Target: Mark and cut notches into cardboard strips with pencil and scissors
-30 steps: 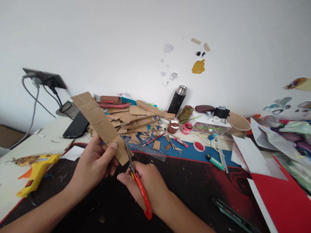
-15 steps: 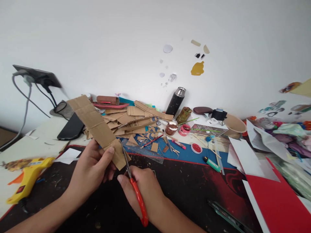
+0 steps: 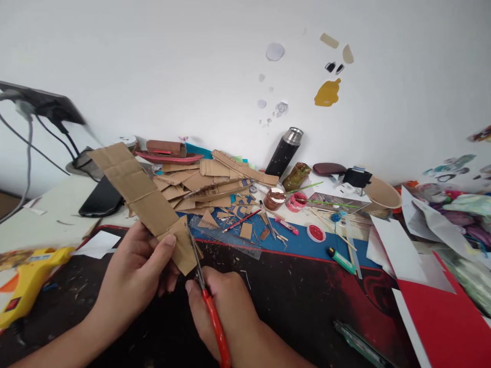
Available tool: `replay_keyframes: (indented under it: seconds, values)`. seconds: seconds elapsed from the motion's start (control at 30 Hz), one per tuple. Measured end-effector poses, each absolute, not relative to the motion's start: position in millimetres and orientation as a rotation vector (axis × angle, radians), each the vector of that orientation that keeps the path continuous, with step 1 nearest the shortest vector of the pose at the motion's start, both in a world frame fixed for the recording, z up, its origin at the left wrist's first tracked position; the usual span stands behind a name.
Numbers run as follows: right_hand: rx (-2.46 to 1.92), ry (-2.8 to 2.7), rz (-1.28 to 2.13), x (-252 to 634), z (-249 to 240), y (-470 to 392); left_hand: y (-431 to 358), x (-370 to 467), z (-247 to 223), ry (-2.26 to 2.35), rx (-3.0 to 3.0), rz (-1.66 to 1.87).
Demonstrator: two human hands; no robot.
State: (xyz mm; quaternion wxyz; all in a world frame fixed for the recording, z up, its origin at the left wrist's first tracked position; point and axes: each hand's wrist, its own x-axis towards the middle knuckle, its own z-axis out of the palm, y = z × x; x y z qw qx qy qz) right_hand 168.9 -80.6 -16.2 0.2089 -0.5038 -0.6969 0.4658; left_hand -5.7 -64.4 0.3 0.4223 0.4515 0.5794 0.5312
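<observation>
A long creased strip of brown cardboard (image 3: 140, 197) slants across the left half of the head view, held up above the dark mat. My left hand (image 3: 143, 260) pinches its lower part, thumb on top and fingers underneath. Red-handled scissors (image 3: 213, 319) are gripped in my right hand (image 3: 230, 301), which is wrapped around the handles. Their blades point up and away from me and lie along the strip's lower right edge, with a thin sliver of cardboard to their right.
Cardboard scraps (image 3: 218, 179) are heaped behind my hands. A yellow glue gun (image 3: 30, 281) lies at left, near a black phone (image 3: 102, 197). Paint pots (image 3: 275, 199), a black flask (image 3: 284, 153) and a green cutter (image 3: 341, 260) are farther right. Red card (image 3: 441, 317) lies at the right edge.
The view has shifted, so the background sits farther right on the right side and farther left on the left. Both hands keep their holds; the scissor blades look closer together.
</observation>
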Motion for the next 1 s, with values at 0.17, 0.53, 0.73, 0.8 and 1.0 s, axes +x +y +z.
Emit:
replay_keyframes:
  seconds: [0.17,0.53,0.73,0.8,1.0]
  values:
    - [-1.416,-1.929,1.315,167.2,-17.8,-79.1,-64.9,-6.6,1.0,1.455,1.147,1.330]
    - [-1.242,-1.875,1.412,178.5,-16.6,-78.1,-65.7,-8.9,2.7,1.466,1.122,1.292]
    - [-1.203,-1.868,1.480,181.4,-16.7,-74.0,-64.6,-10.4,4.4,1.449,1.139,1.285]
    - [-1.169,-1.862,1.479,182.2,-16.7,-73.1,-64.7,-10.3,5.1,1.438,1.141,1.268]
    - [-1.180,-1.762,1.528,178.1,-16.0,-76.2,-66.5,-9.0,1.9,1.414,1.114,1.274]
